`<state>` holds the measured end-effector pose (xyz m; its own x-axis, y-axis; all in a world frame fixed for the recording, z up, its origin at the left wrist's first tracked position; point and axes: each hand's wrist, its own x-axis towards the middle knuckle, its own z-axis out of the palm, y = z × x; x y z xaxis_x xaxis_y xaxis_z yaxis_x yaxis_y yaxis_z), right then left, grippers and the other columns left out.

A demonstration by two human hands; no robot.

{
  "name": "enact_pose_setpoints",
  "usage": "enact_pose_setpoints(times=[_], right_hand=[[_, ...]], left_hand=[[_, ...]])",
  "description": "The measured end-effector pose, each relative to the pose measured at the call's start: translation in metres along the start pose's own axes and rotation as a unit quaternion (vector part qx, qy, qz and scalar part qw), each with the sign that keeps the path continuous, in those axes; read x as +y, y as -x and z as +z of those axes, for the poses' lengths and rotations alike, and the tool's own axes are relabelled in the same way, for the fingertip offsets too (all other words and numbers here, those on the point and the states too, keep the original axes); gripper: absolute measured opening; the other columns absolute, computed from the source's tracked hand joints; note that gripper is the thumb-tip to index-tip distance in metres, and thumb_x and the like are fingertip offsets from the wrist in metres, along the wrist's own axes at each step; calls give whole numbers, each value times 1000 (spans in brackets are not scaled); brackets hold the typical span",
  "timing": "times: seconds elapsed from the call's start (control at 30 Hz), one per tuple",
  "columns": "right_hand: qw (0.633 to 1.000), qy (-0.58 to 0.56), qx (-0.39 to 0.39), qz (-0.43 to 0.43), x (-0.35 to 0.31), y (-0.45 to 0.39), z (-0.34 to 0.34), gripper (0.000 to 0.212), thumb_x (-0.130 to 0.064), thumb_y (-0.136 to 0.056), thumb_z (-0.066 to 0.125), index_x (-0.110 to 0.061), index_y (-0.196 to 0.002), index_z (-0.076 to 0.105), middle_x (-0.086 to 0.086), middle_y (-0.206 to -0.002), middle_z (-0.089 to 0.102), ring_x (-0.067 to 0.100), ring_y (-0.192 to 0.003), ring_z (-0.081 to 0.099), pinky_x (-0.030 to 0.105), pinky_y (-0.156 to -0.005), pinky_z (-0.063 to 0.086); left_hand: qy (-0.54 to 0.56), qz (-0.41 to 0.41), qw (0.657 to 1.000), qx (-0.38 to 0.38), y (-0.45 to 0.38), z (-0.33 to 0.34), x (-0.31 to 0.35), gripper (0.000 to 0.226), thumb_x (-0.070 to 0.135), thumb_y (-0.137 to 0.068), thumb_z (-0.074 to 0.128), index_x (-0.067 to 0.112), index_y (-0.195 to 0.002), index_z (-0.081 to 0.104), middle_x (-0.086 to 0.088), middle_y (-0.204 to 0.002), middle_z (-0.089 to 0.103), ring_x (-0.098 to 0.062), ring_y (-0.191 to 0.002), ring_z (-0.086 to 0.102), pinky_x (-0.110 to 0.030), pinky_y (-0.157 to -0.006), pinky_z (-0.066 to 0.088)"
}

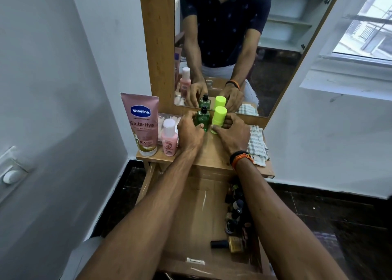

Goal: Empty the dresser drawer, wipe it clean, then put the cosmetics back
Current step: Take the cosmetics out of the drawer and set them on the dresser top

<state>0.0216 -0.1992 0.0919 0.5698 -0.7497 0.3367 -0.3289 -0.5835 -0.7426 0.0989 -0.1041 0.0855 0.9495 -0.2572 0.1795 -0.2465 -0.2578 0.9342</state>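
Two bottles stand upright on the table (212, 152): left hand (189, 131) clamps the green bottle (202, 118), right hand (232, 133) the yellow-green bottle (218, 119).

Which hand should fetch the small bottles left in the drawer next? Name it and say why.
Right, probably. The small bottles line the open drawer's right side, under the right forearm. Both hands are busy now: left hand on the green bottle, right hand on the yellow-green container.
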Motion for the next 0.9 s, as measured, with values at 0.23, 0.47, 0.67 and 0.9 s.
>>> enact_pose_setpoints(times=[0.23, 0.47, 0.67, 0.9], right_hand=[[1000, 1, -2, 10, -2, -5, 5, 47, -31, -72, 89, -15, -111, 68, 1, -104, 75, 10, -91, 68, 29, -84, 58], [1000, 13, -3, 7, -3, -6, 7, 50, -32, -72, 88, -14, -112, 66, 3, -107, 74, 12, -96, 69, 28, -85, 57], [1000, 14, -3, 12, -2, -7, 8, 51, -33, -71, 89, -14, -112, 66, 3, -106, 75, 13, -95, 70, 32, -86, 59], [1000, 18, -8, 13, -2, -5, 8, 53, -34, -72, 88, -13, -115, 65, 4, -109, 74, 13, -96, 69, 34, -87, 59]], left_hand=[[-14, 9, 1000, 18, 2, 2, -3, 30, 3, -82, 74, 5, -110, 65, -9, -107, 72, -22, -102, 66, -40, -89, 54], [-23, 4, 999, 32, 2, 4, 1, 29, 2, -85, 72, 5, -113, 66, -10, -110, 72, -21, -104, 67, -34, -89, 55], [-30, 3, 999, 42, 2, 3, 4, 25, 1, -86, 70, 4, -111, 66, -10, -107, 72, -22, -100, 67, -37, -86, 56], [-27, 2, 999, 39, 4, 3, 6, 26, 2, -86, 70, 5, -111, 63, -9, -109, 70, -21, -102, 66, -37, -86, 57]])
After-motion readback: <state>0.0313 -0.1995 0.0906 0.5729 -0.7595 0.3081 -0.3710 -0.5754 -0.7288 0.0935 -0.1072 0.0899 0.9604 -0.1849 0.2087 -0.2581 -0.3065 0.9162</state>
